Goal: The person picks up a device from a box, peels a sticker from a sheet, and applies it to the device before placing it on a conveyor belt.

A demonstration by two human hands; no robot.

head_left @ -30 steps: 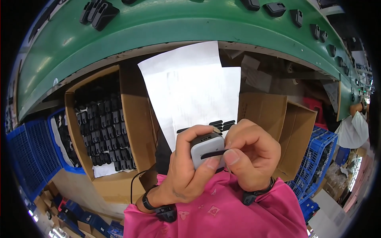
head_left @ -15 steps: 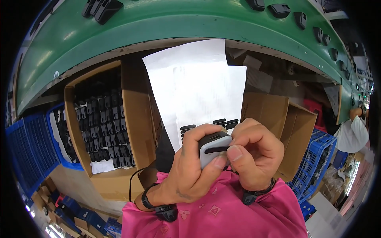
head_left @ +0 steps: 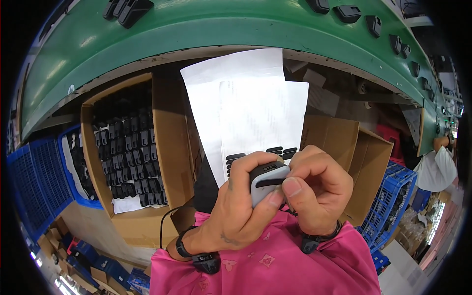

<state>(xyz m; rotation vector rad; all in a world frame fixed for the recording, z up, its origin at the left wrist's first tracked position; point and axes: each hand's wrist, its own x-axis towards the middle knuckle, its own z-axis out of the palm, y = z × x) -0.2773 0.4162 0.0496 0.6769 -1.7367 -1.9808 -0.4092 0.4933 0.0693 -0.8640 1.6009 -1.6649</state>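
My left hand is closed around a small rounded device, grey on its face with a black side that has a port-like opening. A slim black strip lies across the device's face near its upper edge. Thumb and forefinger of my right hand are pinched together at the strip's right end; its tip is hidden there. Just beyond my hands, a white backing sheet carries several similar black strips along its near part.
A cardboard box at left holds rows of black devices. Another open carton stands at right, beside a blue crate. Ahead runs a green bench with black parts on it. Blue baskets stand far left.
The strip's right end sits closer against the device's face; before, it stretched out to my right fingertips. The device has shifted slightly right. Both hands keep nearly the same hold.
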